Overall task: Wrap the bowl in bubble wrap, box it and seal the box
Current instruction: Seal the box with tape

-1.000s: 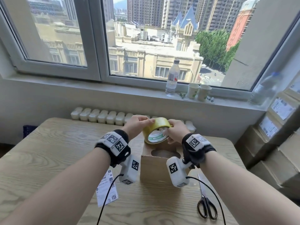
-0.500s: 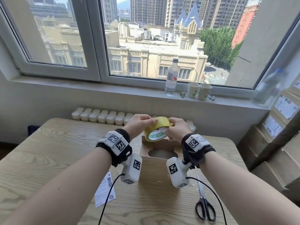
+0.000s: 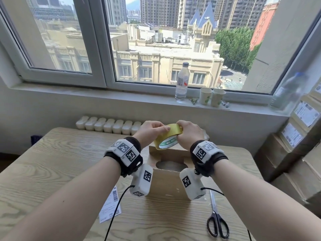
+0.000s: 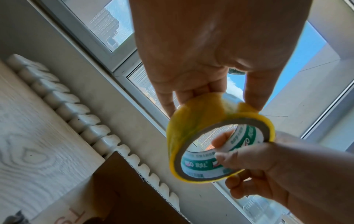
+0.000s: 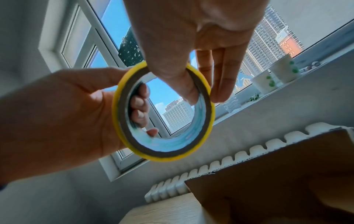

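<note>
A yellow tape roll (image 3: 168, 138) with a green-and-white core is held over the far edge of a cardboard box (image 3: 166, 181). The box stands on the wooden table (image 3: 57, 164), and its top has an oval opening. My left hand (image 3: 151, 132) pinches the roll's outer band at the top (image 4: 210, 97). My right hand (image 3: 188, 134) grips the roll's other side, with its thumb inside the core (image 5: 184, 87) and its fingers outside. The bowl and the bubble wrap are not in sight.
Black-handled scissors (image 3: 217, 221) lie right of the box, and a printed label (image 3: 111, 206) lies to its left. Behind the table is a white radiator (image 3: 107, 125). A bottle (image 3: 181, 82) and two paper cups (image 3: 212, 97) stand on the sill. Stacked cartons (image 3: 295, 153) fill the right side.
Both hands have kept hold of the roll above the box. The roll has tilted, and my left fingers have slid further over its top.
</note>
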A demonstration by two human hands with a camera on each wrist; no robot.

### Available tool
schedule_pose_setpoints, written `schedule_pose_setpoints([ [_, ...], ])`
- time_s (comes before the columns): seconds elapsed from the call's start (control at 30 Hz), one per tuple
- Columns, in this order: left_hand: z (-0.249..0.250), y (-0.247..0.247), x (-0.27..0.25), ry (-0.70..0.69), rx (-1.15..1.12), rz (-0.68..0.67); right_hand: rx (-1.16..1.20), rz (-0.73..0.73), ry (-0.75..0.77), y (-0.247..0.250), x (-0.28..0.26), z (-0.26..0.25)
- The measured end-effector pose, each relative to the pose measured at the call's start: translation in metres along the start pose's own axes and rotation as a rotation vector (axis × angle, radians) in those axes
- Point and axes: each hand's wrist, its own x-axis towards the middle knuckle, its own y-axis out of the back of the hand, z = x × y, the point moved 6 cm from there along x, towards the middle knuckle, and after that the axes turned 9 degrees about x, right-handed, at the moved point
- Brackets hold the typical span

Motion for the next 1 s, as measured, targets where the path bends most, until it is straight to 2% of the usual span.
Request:
schedule_pose_setpoints([
  [0.2, -0.001, 0.0, -0.001, 0.021, -0.041, -0.005, 0.212, -0.072, -0.091, -0.018, 0.007, 0.015],
  [0.43, 0.005, -0.006, -0.002, 0.073, -0.04, -0.018, -0.032, -0.003, 0.042, -0.003, -0.002, 0.0],
  [0.7, 0.007, -0.008, -0.007, 0.156, -0.177, -0.054, 0.036, -0.008, -0.036, -0.005, 0.001, 0.009],
  [1.0, -0.001, -0.007, -0.007, 0.166, -0.201, -0.066, 0.049, -0.02, 0.003, -0.013, 0.003, 0.007],
])
